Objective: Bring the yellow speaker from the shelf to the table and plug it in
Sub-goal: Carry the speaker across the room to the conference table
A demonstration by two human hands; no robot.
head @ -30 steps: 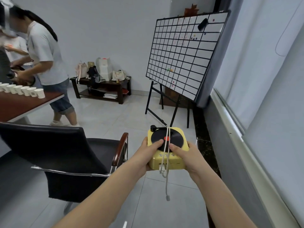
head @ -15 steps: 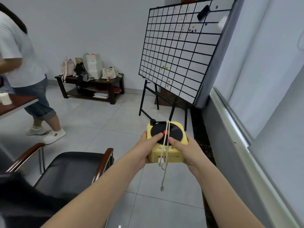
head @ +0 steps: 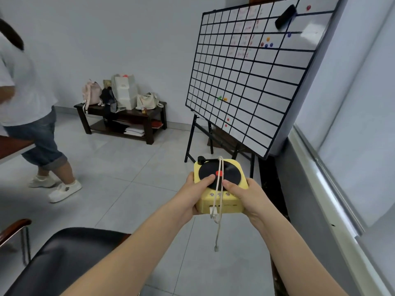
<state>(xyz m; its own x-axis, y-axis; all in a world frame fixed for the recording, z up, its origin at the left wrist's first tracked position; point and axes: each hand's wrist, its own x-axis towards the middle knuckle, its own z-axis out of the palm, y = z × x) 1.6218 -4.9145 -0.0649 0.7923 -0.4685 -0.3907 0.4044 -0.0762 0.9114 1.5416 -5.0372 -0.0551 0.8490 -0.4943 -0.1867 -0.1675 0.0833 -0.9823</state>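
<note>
Closest to the camera, the black seat of a chair (head: pixel 64 259) filled the lower left corner, with its wooden armrest (head: pixel 15 224) at the left edge. Two bare forearms reached forward above it. The left hand (head: pixel 191 196) gripped the left side of the yellow speaker (head: pixel 229 205), thumb laid on the black disc (head: pixel 229 171) that covered its top and fingers curled underneath. The right hand (head: pixel 246 197) gripped the right side the same way, its thumb also on the disc. The speaker was held in the air between the two hands, over the grey tiled floor (head: pixel 128 178) and well apart from any table. A white cable (head: pixel 218 227) was looped over the disc and down the front face, and its loose end hung free below the speaker with a small plug at the tip. Farther off on the left stood another person (head: pixel 27 99) in a white shirt, rolled jeans and white shoes, beside the corner of a brown table (head: pixel 10 144). To the right, a gridded whiteboard (head: pixel 245 82) leaned on a black easel, with a dark eraser (head: pixel 285 16) near its top edge. Against the far wall sat a low dark bench (head: pixel 119 115), with a pink backpack (head: pixel 92 92) at its left end, a white bag (head: pixel 125 90) near the middle and a cream handbag (head: pixel 147 101) toward its right end.
</note>
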